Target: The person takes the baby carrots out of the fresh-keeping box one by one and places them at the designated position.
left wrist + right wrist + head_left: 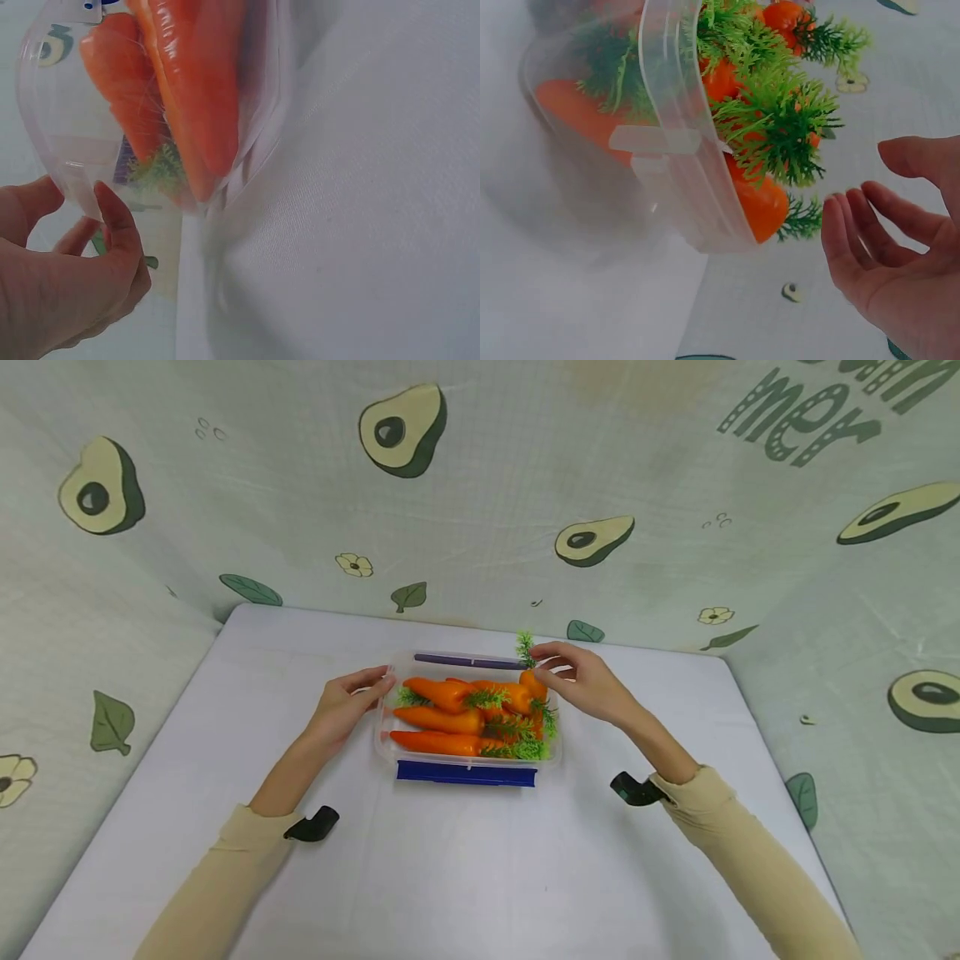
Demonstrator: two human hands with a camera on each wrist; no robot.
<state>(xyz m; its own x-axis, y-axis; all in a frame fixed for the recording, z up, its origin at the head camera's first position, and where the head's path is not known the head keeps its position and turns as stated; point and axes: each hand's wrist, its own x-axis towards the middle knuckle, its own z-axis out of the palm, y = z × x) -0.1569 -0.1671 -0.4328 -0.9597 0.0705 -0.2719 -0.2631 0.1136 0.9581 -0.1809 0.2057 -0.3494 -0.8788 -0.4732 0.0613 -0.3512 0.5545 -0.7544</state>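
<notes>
A clear plastic food container [551, 763] with blue side clips holds several orange toy carrots [438, 742] with green leafy tops. My left hand [339, 706] pinches the container's left rim between thumb and fingers; the left wrist view shows the fingertips at the clear wall [56, 154]. Near the back right corner, my right hand [588, 683] hovers with its fingers loosely bent and holds nothing. Just left of its fingertips, one carrot [763, 206] lies at the container's edge, its green top [524, 646] sticking out past the back rim. Lower carrots are partly hidden.
The container stands on a white table [480, 868], towards its back edge. Behind and at both sides hangs a pale cloth [480, 527] printed with avocados and leaves. A dark wrist camera [313, 825] sits at the left cuff, another [636, 788] at the right.
</notes>
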